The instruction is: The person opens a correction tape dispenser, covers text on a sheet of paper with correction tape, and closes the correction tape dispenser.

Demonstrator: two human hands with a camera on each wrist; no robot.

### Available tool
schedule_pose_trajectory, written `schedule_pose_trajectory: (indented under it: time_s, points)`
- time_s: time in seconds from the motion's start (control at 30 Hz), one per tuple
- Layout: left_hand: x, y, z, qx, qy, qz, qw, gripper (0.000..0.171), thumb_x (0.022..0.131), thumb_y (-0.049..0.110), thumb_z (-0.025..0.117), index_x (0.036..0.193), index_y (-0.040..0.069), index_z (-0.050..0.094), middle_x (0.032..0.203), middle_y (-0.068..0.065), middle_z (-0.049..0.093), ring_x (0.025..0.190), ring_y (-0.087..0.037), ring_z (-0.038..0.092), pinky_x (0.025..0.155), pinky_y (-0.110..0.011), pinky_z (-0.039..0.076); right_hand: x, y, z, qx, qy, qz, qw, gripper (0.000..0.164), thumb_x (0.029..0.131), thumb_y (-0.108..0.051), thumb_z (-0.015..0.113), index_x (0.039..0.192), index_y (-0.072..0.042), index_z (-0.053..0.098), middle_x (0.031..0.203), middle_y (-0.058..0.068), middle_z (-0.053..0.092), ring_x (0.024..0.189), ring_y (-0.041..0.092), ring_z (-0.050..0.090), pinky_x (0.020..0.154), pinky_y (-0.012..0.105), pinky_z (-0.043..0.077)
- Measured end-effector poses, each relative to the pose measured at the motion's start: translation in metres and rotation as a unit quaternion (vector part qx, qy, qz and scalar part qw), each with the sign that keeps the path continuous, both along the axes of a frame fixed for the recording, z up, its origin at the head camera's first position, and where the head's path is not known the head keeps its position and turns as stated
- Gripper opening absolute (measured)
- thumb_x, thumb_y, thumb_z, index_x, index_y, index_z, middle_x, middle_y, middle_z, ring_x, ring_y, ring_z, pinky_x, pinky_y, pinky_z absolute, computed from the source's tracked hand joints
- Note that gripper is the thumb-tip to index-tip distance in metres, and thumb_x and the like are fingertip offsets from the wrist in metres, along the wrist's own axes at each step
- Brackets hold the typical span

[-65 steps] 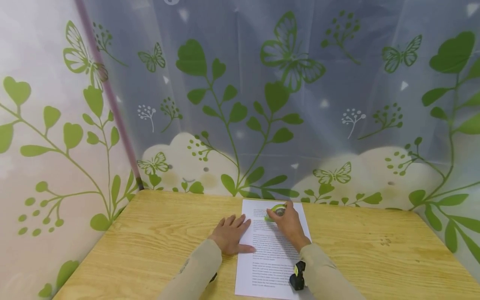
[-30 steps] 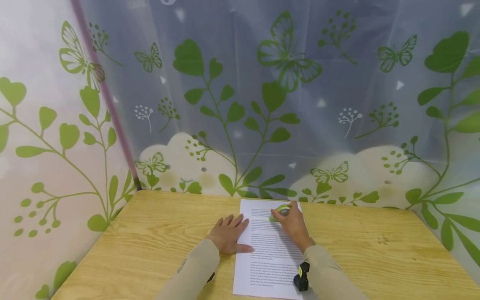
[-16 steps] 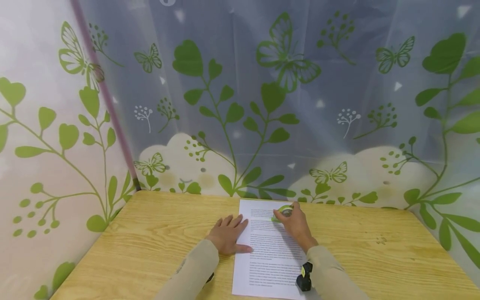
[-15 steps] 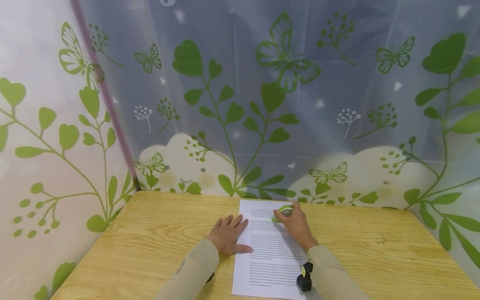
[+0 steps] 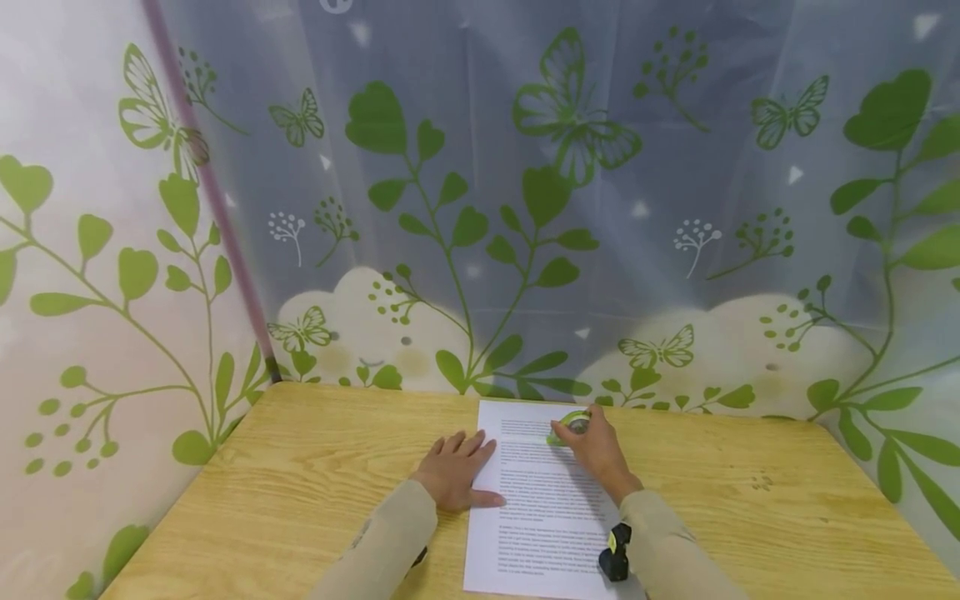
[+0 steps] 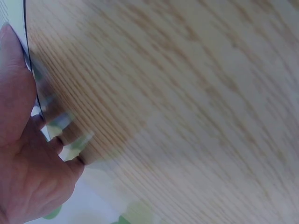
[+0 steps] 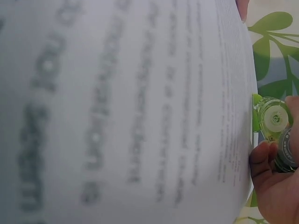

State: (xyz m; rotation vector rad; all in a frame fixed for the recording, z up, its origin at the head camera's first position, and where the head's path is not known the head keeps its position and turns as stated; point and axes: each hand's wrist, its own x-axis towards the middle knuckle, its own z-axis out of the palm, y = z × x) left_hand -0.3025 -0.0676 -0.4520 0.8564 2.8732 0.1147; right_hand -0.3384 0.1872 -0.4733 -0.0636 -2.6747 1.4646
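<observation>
A printed sheet of paper (image 5: 483,542) lies lengthwise on the wooden table. My right hand (image 5: 602,454) pinches a green, see-through correction tape (image 5: 576,422) between thumb and fingers, over the upper lines of text. In the right wrist view, the round spools of the correction tape (image 7: 274,118) show through its case, its green tip right at the paper's surface. My left hand (image 5: 453,477) lies flat with fingers spread across the sheet's left edge, thumb on the paper. Part of the left hand (image 6: 37,177) shows at the side of the left wrist view.
The wooden table (image 5: 322,483) extends on both sides of the sheet. Behind it hangs a blue-grey curtain (image 5: 480,208) printed with leaves and butterflies. A small black device (image 5: 615,554) sits at the right wrist, over the paper's lower right part.
My right hand has slid slowly to the right along the upper text with the correction tape in its grip. The left hand keeps its place on the sheet.
</observation>
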Motion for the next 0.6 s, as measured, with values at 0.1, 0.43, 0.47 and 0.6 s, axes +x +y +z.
schedule_pose_trajectory:
  time_s: [0.1,0.43,0.47,0.6]
  points:
    - [-0.001,0.000,-0.001,0.002,0.003,-0.002,1.0000,0.087,0.086,0.068,0.050,0.151,0.013,0.030,0.154,-0.011,0.027,0.139,-0.038,0.024,0.108,-0.055,0.022,0.000,0.002,0.001,0.004,-0.002,0.001,1.000,0.062,0.090,-0.033,0.067,0.127,0.004,0.034,0.090,0.013,0.055,0.070,0.020,0.051,0.061,0.033,0.041]
    - [-0.007,-0.001,-0.012,-0.008,0.019,-0.003,0.9998,0.088,0.086,0.071,0.045,0.151,0.014,0.029,0.155,-0.009,0.026,0.139,-0.036,0.024,0.108,-0.054,0.023,-0.001,0.006,-0.002,0.013,0.001,-0.005,1.000,0.058,0.089,-0.033,0.069,0.120,0.004,0.037,0.093,0.015,0.054,0.073,0.021,0.051,0.063,0.032,0.042]
    - [-0.008,-0.001,-0.014,-0.009,0.020,-0.002,0.9998,0.089,0.085,0.072,0.045,0.151,0.015,0.029,0.155,-0.009,0.026,0.139,-0.036,0.024,0.108,-0.054,0.023,-0.001,0.006,-0.002,0.016,0.001,-0.006,1.000,0.059,0.089,-0.034,0.069,0.121,0.004,0.037,0.093,0.015,0.054,0.073,0.021,0.051,0.064,0.033,0.042]
    - [-0.011,-0.002,-0.020,-0.013,0.029,0.000,0.9995,0.089,0.085,0.073,0.044,0.152,0.017,0.028,0.155,-0.008,0.025,0.139,-0.036,0.024,0.108,-0.054,0.023,-0.002,0.008,-0.002,0.032,0.000,-0.007,0.999,0.068,0.089,-0.037,0.068,0.129,0.006,0.033,0.092,0.014,0.054,0.075,0.021,0.051,0.066,0.035,0.041]
